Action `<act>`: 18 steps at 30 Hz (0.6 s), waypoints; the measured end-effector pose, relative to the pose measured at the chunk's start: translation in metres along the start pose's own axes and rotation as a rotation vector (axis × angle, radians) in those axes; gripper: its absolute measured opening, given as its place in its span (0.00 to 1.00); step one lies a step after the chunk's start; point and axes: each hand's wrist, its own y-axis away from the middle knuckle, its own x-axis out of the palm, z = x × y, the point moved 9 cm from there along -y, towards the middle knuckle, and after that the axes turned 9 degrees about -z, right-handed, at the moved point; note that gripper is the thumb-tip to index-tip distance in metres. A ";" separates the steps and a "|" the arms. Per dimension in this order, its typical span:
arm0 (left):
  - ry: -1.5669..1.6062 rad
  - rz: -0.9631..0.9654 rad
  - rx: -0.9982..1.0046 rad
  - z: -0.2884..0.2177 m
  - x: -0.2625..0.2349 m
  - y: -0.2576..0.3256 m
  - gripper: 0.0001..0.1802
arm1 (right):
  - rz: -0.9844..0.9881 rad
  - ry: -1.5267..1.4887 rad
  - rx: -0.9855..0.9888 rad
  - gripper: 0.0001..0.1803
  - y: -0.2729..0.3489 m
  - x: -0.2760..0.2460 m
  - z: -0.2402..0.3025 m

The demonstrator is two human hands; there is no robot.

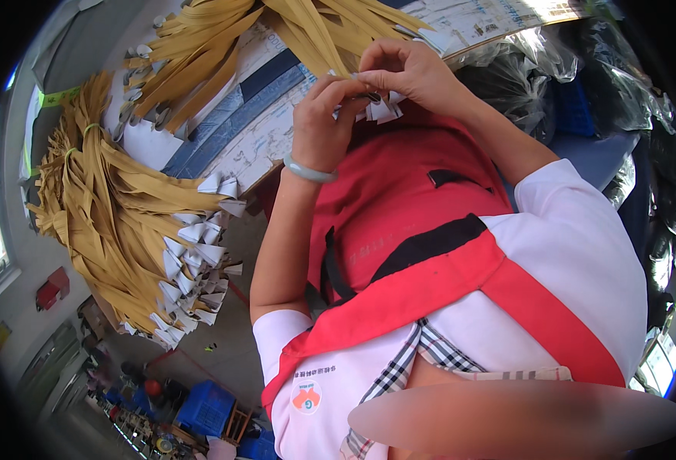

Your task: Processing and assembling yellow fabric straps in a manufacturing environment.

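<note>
My left hand (326,121), with a pale bangle (309,170) on its wrist, and my right hand (417,77) meet at the table edge in front of the red apron (407,207). Fingertips of both are pinched together on the near end of a mustard-yellow strap (307,38). White tabs (384,111) hang just below the fingers. The exact spot where the fingers grip is partly hidden. Beyond my hands, more mustard-yellow straps (192,80) with pale tips lie fanned over the table.
A big tied bundle of yellow straps (115,222) with white ends drapes over the table's left side. Blue strips (234,107) lie on the worn white tabletop (257,142). Clear plastic bags (506,84) crowd the right, and blue crates (206,408) stand on the floor at lower left.
</note>
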 end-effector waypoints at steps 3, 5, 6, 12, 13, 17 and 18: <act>0.028 0.027 -0.063 0.015 -0.001 0.011 0.08 | 0.045 0.053 -0.019 0.07 -0.001 0.007 -0.001; 0.101 0.022 -0.154 0.023 -0.005 0.014 0.08 | 0.068 0.094 -0.052 0.07 -0.003 0.012 0.000; 0.197 -0.030 -0.174 0.022 -0.013 0.013 0.08 | 0.123 0.115 -0.187 0.08 -0.002 0.019 0.010; 0.507 -0.106 -0.243 0.007 -0.045 0.001 0.07 | 0.296 0.166 -0.338 0.07 -0.002 0.037 0.049; 0.504 -0.109 -0.239 0.005 -0.048 -0.002 0.07 | 0.331 0.218 -0.443 0.06 0.002 0.043 0.061; 0.673 -0.175 -0.356 0.013 -0.055 -0.002 0.04 | 0.305 0.201 -0.486 0.05 -0.005 0.054 0.073; 0.670 -0.148 -0.428 0.017 -0.052 -0.002 0.06 | 0.344 0.095 -0.381 0.06 -0.010 0.056 0.067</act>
